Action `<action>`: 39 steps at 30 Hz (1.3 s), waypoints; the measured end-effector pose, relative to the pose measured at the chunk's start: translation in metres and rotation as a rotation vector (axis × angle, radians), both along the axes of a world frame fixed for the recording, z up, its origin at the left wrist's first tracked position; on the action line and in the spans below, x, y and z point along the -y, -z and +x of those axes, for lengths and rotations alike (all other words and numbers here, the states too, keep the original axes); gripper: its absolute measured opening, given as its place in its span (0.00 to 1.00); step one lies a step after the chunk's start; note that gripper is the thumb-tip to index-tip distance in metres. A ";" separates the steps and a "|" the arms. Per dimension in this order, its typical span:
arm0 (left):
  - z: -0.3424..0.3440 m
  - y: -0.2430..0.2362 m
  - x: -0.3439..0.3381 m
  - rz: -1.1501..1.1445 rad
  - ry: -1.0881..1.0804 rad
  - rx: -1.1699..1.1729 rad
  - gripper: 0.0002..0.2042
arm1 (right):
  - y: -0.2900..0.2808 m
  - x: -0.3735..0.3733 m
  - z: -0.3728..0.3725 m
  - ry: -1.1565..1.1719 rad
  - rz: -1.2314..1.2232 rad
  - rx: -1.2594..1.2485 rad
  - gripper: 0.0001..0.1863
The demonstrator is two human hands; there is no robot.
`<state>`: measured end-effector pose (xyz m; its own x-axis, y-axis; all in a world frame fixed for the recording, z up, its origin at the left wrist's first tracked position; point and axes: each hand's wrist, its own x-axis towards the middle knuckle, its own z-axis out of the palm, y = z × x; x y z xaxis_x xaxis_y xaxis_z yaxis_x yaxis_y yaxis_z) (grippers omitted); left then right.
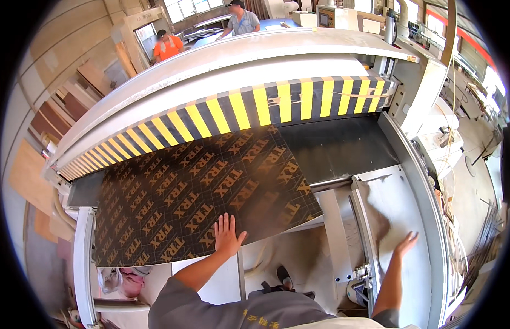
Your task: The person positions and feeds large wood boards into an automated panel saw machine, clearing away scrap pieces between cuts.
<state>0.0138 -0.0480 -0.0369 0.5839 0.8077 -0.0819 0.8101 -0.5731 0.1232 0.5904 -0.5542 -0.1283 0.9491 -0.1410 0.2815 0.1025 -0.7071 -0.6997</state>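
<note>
A large dark panel (173, 192) with a repeated gold printed pattern lies flat on the machine bed, its far edge reaching to the yellow-and-black striped guard (238, 109). My left hand (227, 236) rests on the panel near its front edge, palm down with the fingers stretched out. Off to the right, my right hand (407, 244) is held over the pale metal side table (394, 203), its fingers extended and nothing in them. Whether it touches that surface I cannot tell. Right of the panel, a stretch of black bed (337, 148) shows under the guard.
A long white machine cover (222, 60) spans behind the guard. Metal rails (86, 263) and a crossbar (334, 236) frame the bed. Two people, one in orange (167, 48) and one in grey (243, 23), stand beyond. Boards (55, 118) lean at left; pink and clear bags (129, 281) lie below.
</note>
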 end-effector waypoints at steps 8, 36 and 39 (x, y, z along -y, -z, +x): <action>-0.005 -0.005 0.028 0.040 0.037 0.027 0.43 | -0.045 -0.191 -0.363 -0.879 0.668 -1.401 0.29; -0.190 -0.030 0.018 0.042 -0.321 0.225 0.31 | -0.077 -0.260 -0.382 -0.638 0.953 -1.498 0.19; -0.177 -0.039 0.035 0.018 -0.286 0.278 0.30 | -0.118 -0.248 -0.373 -0.456 0.968 -1.475 0.19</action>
<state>-0.1636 -0.0834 0.0024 0.3329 0.9408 0.0632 0.8744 -0.3331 0.3528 0.2173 -0.3063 -0.0106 0.3240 0.5858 -0.7429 -0.8623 -0.1402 -0.4866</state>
